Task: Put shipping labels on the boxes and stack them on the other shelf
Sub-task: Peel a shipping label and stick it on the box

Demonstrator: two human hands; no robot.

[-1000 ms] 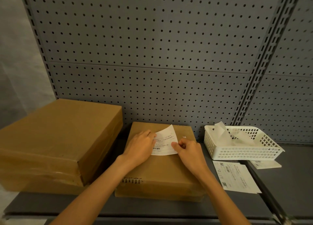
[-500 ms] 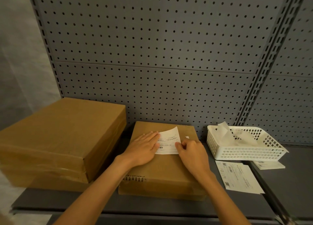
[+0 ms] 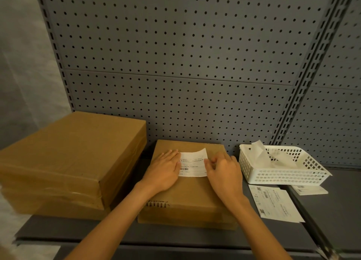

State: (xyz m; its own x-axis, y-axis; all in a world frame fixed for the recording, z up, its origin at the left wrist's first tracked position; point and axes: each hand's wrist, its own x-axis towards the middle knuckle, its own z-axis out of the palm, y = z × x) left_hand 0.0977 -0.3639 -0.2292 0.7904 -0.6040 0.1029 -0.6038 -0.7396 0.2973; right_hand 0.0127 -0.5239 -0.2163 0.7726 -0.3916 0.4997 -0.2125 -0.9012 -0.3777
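**Ana:** Label point(image 3: 193, 165) first. Where is it?

**Ben:** It lies on top of the small box point(image 3: 187, 189), near the box's back edge. That box sits in the middle of the shelf point(image 3: 175, 238), close to its front edge.

**Ana:** What do the hands do?

**Ben:** The left hand point(image 3: 164, 169) lies flat with straight fingers and presses the label's left end. The right hand point(image 3: 224, 171) has its fingers bent at the label's right end. It seems to pinch that edge, but I cannot be sure.

**Ana:** Which way does the label run?

**Ben:** Its long side runs left to right, from one hand to the other. The far right corner looks a bit lifted, so I think the right hand is nearer the part that needs rubbing down.

**Ana:** What else is there?

**Ben:** A stack of big boxes point(image 3: 72, 162) at the shelf's left end, a white basket point(image 3: 281, 173) by the right end, and more label sheets point(image 3: 275, 203) in front of the basket.
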